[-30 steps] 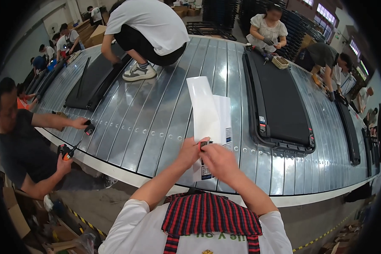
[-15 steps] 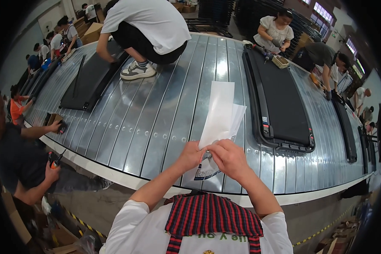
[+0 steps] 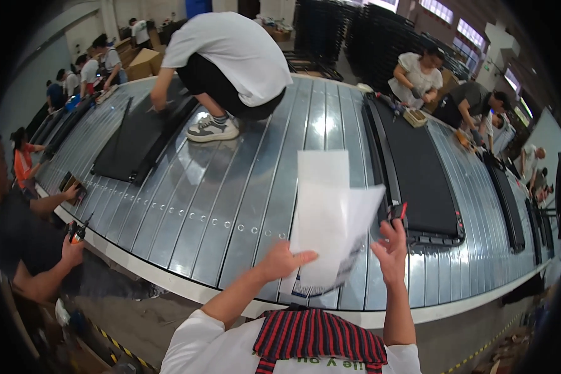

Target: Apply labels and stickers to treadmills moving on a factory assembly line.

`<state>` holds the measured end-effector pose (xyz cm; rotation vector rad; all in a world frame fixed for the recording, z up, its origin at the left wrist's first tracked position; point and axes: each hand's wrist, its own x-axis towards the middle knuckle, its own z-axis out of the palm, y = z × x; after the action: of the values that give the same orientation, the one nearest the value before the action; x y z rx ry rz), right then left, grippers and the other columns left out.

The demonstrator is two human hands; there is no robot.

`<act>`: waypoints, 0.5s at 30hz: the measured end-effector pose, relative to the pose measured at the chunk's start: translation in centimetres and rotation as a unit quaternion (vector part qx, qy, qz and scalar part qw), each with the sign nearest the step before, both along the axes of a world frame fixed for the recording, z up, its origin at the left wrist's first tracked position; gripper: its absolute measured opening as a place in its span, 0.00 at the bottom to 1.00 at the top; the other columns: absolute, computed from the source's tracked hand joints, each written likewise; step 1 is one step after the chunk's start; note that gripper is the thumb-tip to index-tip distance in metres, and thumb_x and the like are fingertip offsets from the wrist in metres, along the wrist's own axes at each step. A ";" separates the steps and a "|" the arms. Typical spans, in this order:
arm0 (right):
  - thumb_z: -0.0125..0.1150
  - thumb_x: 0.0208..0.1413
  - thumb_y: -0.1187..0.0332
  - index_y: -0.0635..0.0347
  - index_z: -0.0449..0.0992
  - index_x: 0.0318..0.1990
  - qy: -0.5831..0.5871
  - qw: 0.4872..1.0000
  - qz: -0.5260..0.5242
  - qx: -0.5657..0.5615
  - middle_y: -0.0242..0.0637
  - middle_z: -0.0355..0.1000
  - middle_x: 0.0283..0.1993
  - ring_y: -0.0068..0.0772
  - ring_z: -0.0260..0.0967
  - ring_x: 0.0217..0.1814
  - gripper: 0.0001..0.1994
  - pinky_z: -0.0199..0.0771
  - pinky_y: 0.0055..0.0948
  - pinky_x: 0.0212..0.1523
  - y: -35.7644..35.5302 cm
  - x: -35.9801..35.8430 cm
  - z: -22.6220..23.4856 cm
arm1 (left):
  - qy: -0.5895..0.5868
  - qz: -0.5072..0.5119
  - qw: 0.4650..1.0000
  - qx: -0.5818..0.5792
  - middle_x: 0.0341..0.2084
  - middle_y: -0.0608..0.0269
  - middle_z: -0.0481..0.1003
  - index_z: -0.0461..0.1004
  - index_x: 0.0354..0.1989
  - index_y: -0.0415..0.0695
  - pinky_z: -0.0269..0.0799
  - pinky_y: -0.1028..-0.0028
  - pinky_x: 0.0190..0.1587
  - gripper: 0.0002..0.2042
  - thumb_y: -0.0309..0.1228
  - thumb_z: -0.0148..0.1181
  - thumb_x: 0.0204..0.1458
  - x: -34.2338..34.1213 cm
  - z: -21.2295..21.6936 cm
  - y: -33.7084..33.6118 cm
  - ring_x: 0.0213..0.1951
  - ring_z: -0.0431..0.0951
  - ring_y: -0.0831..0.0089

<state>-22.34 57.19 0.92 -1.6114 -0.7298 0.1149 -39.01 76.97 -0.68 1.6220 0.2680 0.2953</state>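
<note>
At the frame's centre, the left hand [image 3: 282,260] pinches white sheets [image 3: 323,218], which could bend because one side only is held; the right hand [image 3: 391,258], fingers loose, meets a red-black tab [image 3: 397,213], grip unclear.

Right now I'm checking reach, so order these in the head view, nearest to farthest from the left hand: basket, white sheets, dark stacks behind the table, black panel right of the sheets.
1. White sheets: held in the left hand.
2. Black panel: right of the sheets.
3. Basket: by the panel's far end.
4. Dark stacks: at the back.
</note>
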 end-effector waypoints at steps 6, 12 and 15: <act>0.62 0.40 0.74 0.68 0.63 0.49 0.251 0.951 0.176 0.048 0.38 0.68 0.44 0.26 0.66 0.44 0.25 0.65 0.25 0.46 0.2 -0.9 -0.6 | 0.079 0.003 0.997 0.008 0.32 0.56 0.75 0.72 0.40 0.38 0.67 0.74 0.40 0.19 0.41 0.57 0.46 -2.6 0.3 -2.4 0.36 0.73 0.72; 0.60 0.43 0.75 0.69 0.68 0.44 0.180 0.959 0.218 -0.004 0.36 0.71 0.39 0.26 0.67 0.40 0.17 0.67 0.25 0.42 -0.1 -1.7 -0.9 | 0.111 0.144 0.981 0.062 0.31 0.58 0.75 0.72 0.41 0.38 0.67 0.76 0.40 0.16 0.37 0.56 0.48 -5.8 -1.0 -6.3 0.35 0.73 0.75; 0.60 0.43 0.75 0.69 0.68 0.43 0.175 0.951 0.256 -0.002 0.37 0.71 0.39 0.26 0.67 0.40 0.17 0.67 0.25 0.42 -1.4 -1.9 -1.2 | 0.134 0.180 0.974 -0.007 0.32 0.61 0.75 0.72 0.41 0.38 0.67 0.78 0.39 0.15 0.34 0.56 0.48 -7.2 -1.5 -8.5 0.35 0.72 0.79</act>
<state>-24.19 55.79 -0.26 -1.3228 -0.8495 0.7606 -46.20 68.44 -2.21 1.5931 0.7744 0.3477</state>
